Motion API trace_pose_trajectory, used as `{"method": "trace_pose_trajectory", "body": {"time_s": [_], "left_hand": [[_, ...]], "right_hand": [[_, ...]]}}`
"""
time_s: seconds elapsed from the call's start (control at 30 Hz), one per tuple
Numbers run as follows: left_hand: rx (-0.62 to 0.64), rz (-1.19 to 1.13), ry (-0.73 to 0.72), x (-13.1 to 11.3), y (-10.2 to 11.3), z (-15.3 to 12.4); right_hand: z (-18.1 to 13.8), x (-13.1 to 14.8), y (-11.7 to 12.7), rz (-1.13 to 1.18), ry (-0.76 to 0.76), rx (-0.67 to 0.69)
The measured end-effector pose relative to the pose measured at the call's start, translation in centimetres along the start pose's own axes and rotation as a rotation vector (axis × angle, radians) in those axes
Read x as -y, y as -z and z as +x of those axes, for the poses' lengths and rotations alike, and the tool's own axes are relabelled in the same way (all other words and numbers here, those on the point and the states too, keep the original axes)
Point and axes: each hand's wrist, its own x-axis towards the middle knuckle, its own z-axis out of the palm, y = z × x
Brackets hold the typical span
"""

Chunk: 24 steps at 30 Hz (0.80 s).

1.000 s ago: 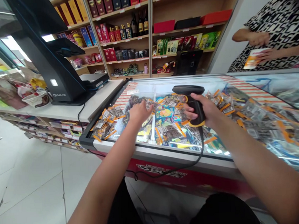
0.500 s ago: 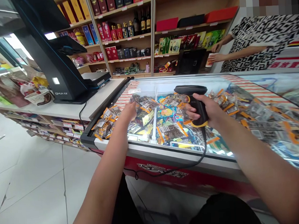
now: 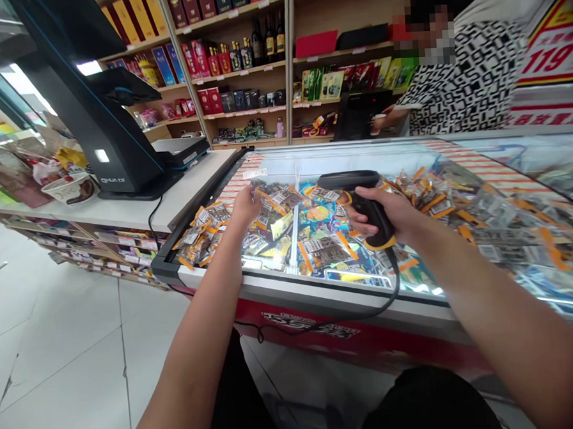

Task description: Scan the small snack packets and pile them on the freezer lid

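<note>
My right hand [image 3: 402, 216] grips a black barcode scanner [image 3: 349, 180] with a yellow-edged handle base. Its head faces left, above the packets in the freezer, and a black cable runs down from the handle. At the left, my left hand [image 3: 246, 207] is closed at the edge of a small snack packet [image 3: 264, 213] with an orange strip. Most of its fingertips are hidden. Around and below both hands lie many clear snack packets [image 3: 329, 249] with orange edges, on top of the glass-covered chest freezer [image 3: 368, 303].
A counter [image 3: 189, 197] on the left bears a black checkout machine [image 3: 122, 140] and a paper bowl [image 3: 70, 189]. Behind the freezer, a person [image 3: 462, 80] in a patterned shirt holds a cup near shelves of bottles and boxes. The scanner cable [image 3: 312, 330] loops across the freezer's front.
The scanner has moved slightly left and down, its head tilting toward the packets. My left hand has shifted slightly at the packet. The person behind has leaned left, lowering the cup.
</note>
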Motion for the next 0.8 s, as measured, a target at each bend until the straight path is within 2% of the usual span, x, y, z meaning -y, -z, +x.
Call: {"method": "trace_pose_trajectory", "body": {"time_s": [0.07, 0.17, 0.27, 0.4, 0.53, 0.7, 0.8], "left_hand": [[-0.055, -0.144, -0.009, -0.5, -0.5, 0.1], [-0.162, -0.545, -0.001, -1.1, -1.5, -0.2], [-0.115, -0.739, -0.011, -1.5, -2.1, -0.6], [-0.012, -0.825, -0.011, -2.1, -2.3, -1.1], [0.040, -0.844, -0.024, -2.4, -2.2, -1.4], [0.071, -0.742, -0.015, -2.5, -2.3, -1.6], [0.203, -0.605, -0.047, -2.4, -2.2, -2.0]], "right_hand": [[0.2, -0.6, 0.1, -0.019, -0.036, 0.056], [0.6, -1.5, 0.0, -0.028, -0.033, 0.122], [0.8, -2.0, -0.3, -0.028, -0.012, 0.139], [0.8, -2.0, -0.5, -0.040, -0.019, 0.150], [0.5, -1.5, -0.7, -0.056, -0.041, 0.176], [0.0, -1.0, -1.1, -0.063, -0.030, 0.169], [0.0, -0.8, -1.1, -0.064, -0.024, 0.111]]}}
